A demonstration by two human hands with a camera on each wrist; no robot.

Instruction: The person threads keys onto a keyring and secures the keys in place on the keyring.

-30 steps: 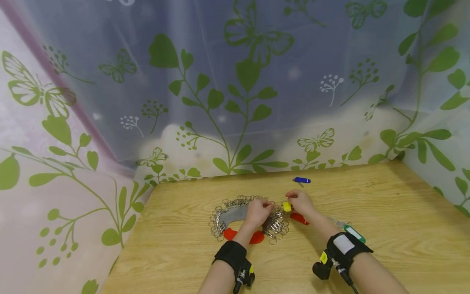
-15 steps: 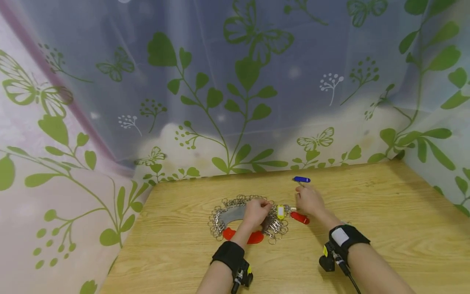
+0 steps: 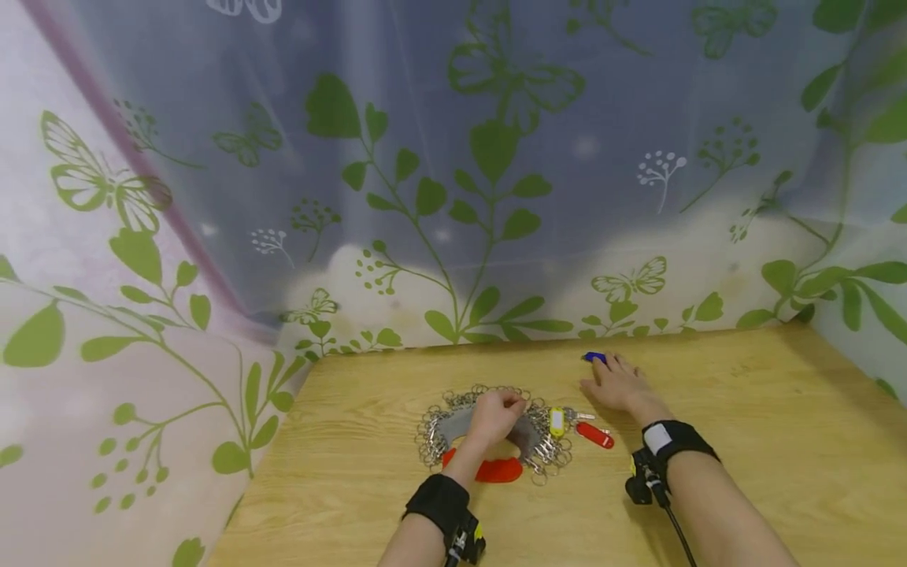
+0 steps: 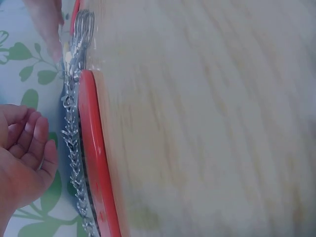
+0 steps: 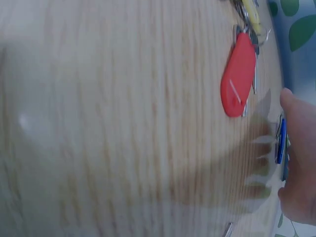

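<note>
My left hand (image 3: pixel 496 417) hovers over a grey curved band (image 3: pixel 453 424) fringed with metal key rings and clips (image 3: pixel 549 450). Its fingers are loosely curled, and the left wrist view (image 4: pixel 27 155) shows nothing in the hand (image 4: pixel 24 158). Red pieces (image 3: pixel 499 471) lie along the band's near side. My right hand (image 3: pixel 620 387) reaches with spread fingers to a blue key tag (image 3: pixel 594 357) at the back of the table; the fingers partly cover the tag. To the right of the band lie a yellow key tag (image 3: pixel 557 422) with keys and a red key tag (image 3: pixel 595 435).
The wooden table (image 3: pixel 340 504) meets a patterned curtain (image 3: pixel 496 252) at its back edge. A metal tip (image 5: pixel 228 230) shows low in the right wrist view. Each wrist wears a black strap with a small camera.
My right hand has let go of the yellow tag, which now lies beside the band, and has moved back and right to the blue tag. The left hand stays over the band.
</note>
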